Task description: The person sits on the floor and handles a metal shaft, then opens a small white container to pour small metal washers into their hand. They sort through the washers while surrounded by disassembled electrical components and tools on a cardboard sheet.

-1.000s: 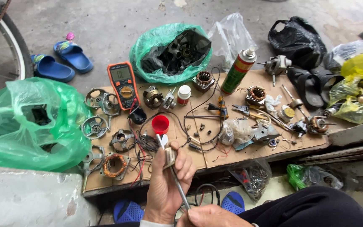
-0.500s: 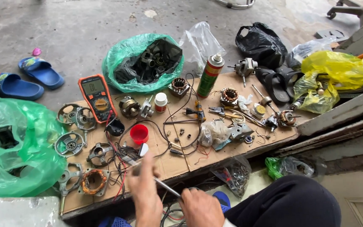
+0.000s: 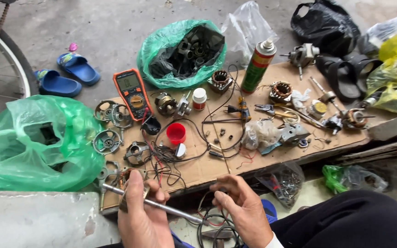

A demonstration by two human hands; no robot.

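Nearest the camera, the left hand [image 3: 142, 216] wraps its fingers around a thin grey metal rod [image 3: 155, 204] that runs from near-left to near-right, thumb pressed on top. The right hand [image 3: 243, 212] sits just right of the rod's end, fingers curled and half spread, fingertips among loose black and red wires [image 3: 214, 225] – whether it pinches one I cannot tell. The rod looks stiff, fairly light and smooth, likely slick if oily; the middle, where the left hand already has it, seems the safest grip.

Beyond the hands lies a brown cardboard sheet [image 3: 198, 167] scattered with small motor parts. On it stand a red plastic cup [image 3: 176, 133] and, farther back, a small white bottle with a red cap [image 3: 199, 98]. Far left of those rests an orange-cased multimeter [image 3: 131, 93] with a grey screen and yellow dial.

A tall green spray can with a red band and white nozzle [image 3: 258, 67] stands at the far edge – upright, right of centre. Behind it sit a green plastic bag of dark metal parts [image 3: 182, 53] and a black bag [image 3: 325, 23]; a yellow bag [image 3: 394, 69] is far right, another large green bag [image 3: 37, 140] near left.
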